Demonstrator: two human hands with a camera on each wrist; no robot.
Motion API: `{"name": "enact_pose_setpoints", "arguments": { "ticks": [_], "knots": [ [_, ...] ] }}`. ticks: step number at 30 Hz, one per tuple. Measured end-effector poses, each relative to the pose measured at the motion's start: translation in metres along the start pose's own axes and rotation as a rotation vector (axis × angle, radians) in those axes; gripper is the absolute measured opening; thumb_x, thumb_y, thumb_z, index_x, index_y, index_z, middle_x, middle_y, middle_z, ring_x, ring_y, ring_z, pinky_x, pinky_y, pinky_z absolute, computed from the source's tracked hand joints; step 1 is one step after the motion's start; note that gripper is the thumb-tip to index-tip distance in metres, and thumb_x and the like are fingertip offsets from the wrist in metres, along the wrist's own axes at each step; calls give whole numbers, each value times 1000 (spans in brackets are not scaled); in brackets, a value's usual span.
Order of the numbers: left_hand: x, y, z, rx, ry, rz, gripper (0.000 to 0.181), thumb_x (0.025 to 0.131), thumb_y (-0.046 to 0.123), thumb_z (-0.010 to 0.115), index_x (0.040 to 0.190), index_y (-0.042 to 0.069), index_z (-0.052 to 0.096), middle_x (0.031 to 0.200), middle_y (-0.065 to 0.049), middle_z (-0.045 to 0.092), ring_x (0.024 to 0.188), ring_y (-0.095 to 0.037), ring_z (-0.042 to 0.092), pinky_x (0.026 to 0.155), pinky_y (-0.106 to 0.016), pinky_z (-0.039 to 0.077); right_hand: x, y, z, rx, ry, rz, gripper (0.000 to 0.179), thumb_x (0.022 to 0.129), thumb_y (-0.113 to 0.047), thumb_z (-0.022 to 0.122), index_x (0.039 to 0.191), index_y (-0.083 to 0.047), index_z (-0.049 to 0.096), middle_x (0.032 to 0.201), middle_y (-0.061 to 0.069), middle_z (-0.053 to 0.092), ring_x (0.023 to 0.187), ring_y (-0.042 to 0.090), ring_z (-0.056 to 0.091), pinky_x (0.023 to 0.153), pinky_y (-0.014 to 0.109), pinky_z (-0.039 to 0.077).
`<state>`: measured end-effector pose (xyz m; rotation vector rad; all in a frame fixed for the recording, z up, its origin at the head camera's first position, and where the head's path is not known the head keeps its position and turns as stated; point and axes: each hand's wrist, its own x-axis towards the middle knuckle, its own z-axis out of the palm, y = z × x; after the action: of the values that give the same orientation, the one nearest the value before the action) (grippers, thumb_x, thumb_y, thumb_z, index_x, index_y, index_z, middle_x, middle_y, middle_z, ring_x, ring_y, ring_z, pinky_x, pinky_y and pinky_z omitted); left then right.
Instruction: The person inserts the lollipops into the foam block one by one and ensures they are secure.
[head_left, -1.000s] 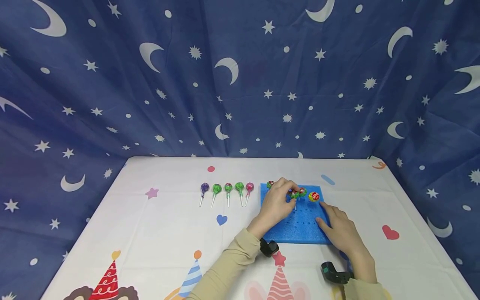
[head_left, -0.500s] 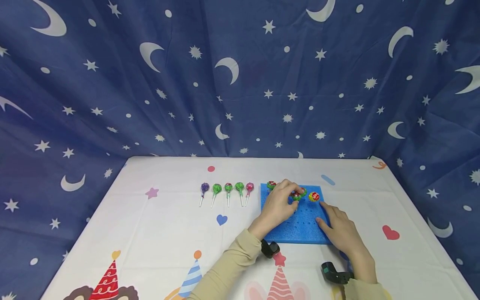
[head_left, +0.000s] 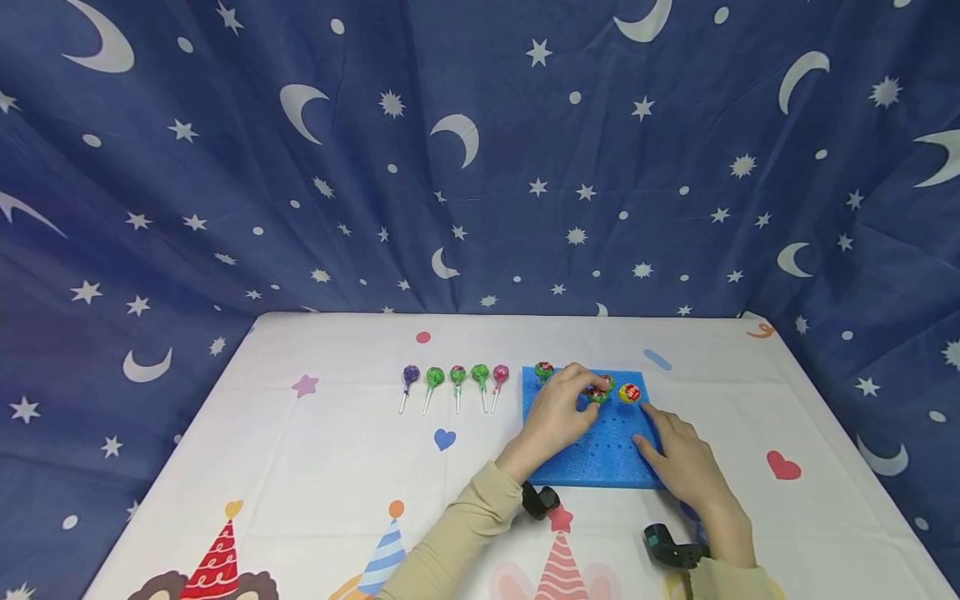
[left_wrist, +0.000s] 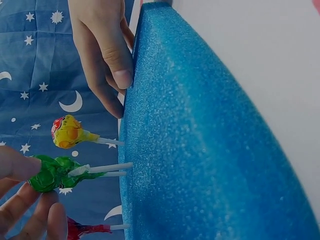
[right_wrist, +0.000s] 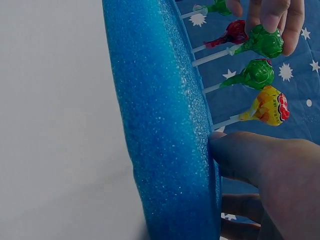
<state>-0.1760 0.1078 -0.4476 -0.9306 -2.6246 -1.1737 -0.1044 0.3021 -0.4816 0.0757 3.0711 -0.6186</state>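
My left hand (head_left: 555, 412) pinches a green lollipop (right_wrist: 267, 41) by its wrapped head, over the far part of a blue foam board (head_left: 592, 462). The stick points down at the board; in the left wrist view its tip overlaps the board's edge, and I cannot tell how deep it sits. My right hand (head_left: 684, 462) rests on the board's right edge, thumb on top. Between the hands, a yellow lollipop (head_left: 630, 393) and another green lollipop (right_wrist: 257, 75) stand upright in the board. A red lollipop (right_wrist: 235, 32) also stands there, hidden by the left hand in the head view.
Left of the board several lollipops (head_left: 457, 375) lie in a row: purple, green and pink. One more green lollipop (head_left: 543, 369) stands at the board's far left corner. Small holes (head_left: 600, 446) dot the board. A starry blue curtain (head_left: 480, 208) hangs behind the table.
My left hand has shifted slightly right with the green lollipop, bringing it nearer the standing green one. My right hand has stayed on the board's edge.
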Motion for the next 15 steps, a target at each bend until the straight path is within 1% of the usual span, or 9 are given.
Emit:
{"name": "enact_pose_setpoints", "arguments": {
  "ticks": [8,15],
  "knots": [
    [-1,-1,2,23,-16,11,22,87,13,68,109,19,69,110,6,65,98,-9,62,83,-16,49,1,0,0,0,0,-1,64,96,-35,53,146,0,33,143,30,40,132,52,34,100,74,29],
    [-3,-1,3,20,-21,26,22,86,13,69,107,18,70,110,5,66,101,-11,60,83,-20,50,2,1,0,-2,-8,0,64,97,-36,52,147,-1,32,144,29,40,132,52,33,100,73,28]
  ]
}}
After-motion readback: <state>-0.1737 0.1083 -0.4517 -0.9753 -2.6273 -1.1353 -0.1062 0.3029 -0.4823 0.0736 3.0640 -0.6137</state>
